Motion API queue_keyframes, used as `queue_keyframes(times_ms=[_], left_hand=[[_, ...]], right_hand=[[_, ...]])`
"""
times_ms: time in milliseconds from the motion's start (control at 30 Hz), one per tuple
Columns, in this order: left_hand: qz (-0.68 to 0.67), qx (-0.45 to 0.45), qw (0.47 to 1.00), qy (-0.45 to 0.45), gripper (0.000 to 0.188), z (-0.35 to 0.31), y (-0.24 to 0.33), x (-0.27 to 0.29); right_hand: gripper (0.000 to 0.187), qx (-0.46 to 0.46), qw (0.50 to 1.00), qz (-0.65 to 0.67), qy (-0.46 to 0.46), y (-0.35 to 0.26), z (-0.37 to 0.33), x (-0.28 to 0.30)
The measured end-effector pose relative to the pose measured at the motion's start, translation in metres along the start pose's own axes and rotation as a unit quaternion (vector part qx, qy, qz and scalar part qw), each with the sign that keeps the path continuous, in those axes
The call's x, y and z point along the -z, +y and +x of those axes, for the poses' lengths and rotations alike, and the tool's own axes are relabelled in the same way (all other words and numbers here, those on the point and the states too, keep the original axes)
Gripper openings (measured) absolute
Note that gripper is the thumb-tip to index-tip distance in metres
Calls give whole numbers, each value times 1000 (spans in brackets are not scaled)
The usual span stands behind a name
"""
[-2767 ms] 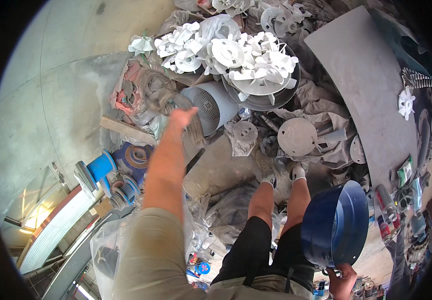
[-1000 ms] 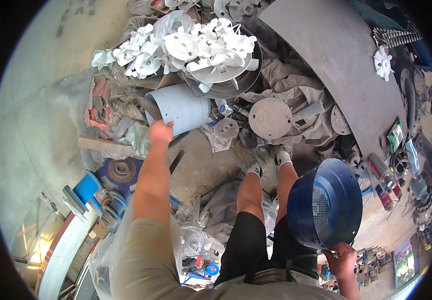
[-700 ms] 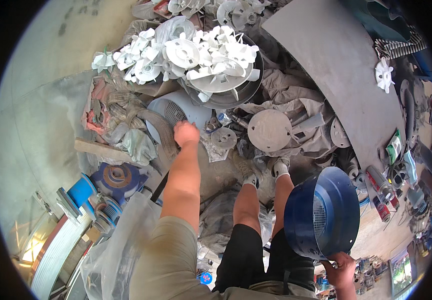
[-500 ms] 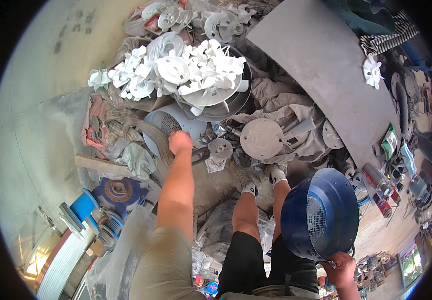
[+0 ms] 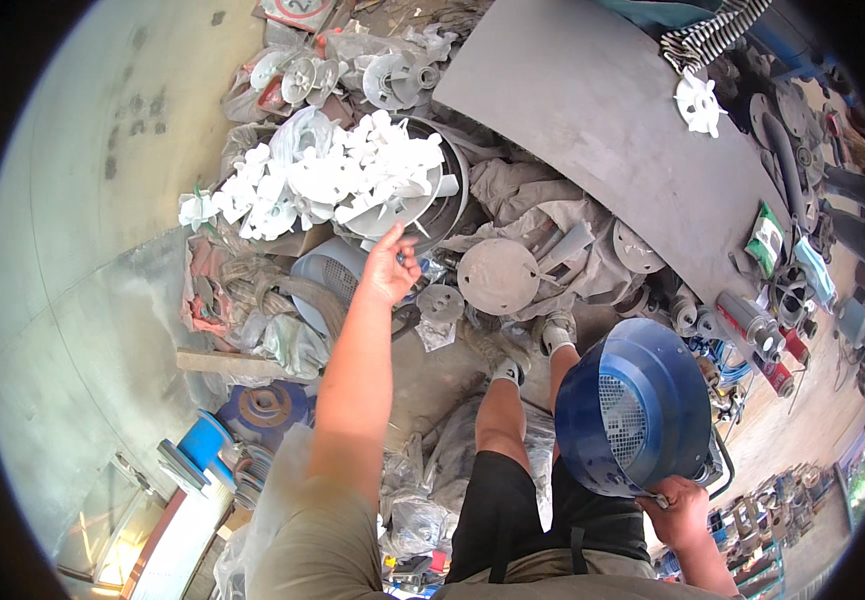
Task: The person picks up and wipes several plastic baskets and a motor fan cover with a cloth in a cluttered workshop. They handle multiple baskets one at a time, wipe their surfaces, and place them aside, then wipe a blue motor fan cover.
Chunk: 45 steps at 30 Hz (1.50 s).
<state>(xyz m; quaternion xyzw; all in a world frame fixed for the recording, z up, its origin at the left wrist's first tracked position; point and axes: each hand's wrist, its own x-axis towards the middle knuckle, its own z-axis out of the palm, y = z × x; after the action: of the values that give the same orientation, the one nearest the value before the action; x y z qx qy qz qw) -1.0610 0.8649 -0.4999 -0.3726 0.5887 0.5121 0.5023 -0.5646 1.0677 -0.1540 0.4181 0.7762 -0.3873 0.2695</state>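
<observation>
My right hand (image 5: 675,512) grips the rim of a dark blue round fan cover (image 5: 680,400) with a mesh grille (image 5: 622,420) in its bottom, held up over my right leg. Reaching forward, my left hand (image 5: 391,268) is empty, the index finger pointing out and the other fingers loosely curled. Its fingertip is just in front of a heap of white plastic fan impellers (image 5: 363,160), and whether it touches them I cannot tell. The impellers fill a round metal drum (image 5: 453,190). Below the left hand lies a light blue-grey fan cover (image 5: 325,268) with a mesh bottom.
A large grey sheet (image 5: 593,110) slopes at the upper right, with one white impeller (image 5: 699,104) on it. A round drilled plate (image 5: 499,276) lies on grey cloth ahead of my feet. Spray cans (image 5: 750,322) stand at the right, and a blue spool (image 5: 205,445) at the lower left.
My left hand has moved from the light blue-grey cover forward and right, toward the impeller heap, and its fingers have uncurled partly. The right hand keeps hold of the dark blue cover.
</observation>
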Motion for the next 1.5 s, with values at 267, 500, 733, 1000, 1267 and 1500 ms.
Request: queue_keyframes(times_ms=[267,500,733,1000,1267,1500], left_hand=[[-178,-42,970,163,20,24,12,-50],[-318,-83,937,116,14,8,12,-16],[-262,-110,958,51,24,3,16,-19],[95,-56,992,59,48,-21,-24,-7],[-31,112,988,101,57,29,-53,8],[-136,71,979,136,22,83,-55,-1]], right_hand=[[21,-18,999,33,3,6,-1,1],[20,-7,997,67,29,9,-4,-3],[22,-31,998,62,8,11,-1,-7],[20,-32,998,60,15,14,-3,-9],[20,-41,998,51,0,16,-4,-11],[22,-24,999,31,20,8,-3,-9]])
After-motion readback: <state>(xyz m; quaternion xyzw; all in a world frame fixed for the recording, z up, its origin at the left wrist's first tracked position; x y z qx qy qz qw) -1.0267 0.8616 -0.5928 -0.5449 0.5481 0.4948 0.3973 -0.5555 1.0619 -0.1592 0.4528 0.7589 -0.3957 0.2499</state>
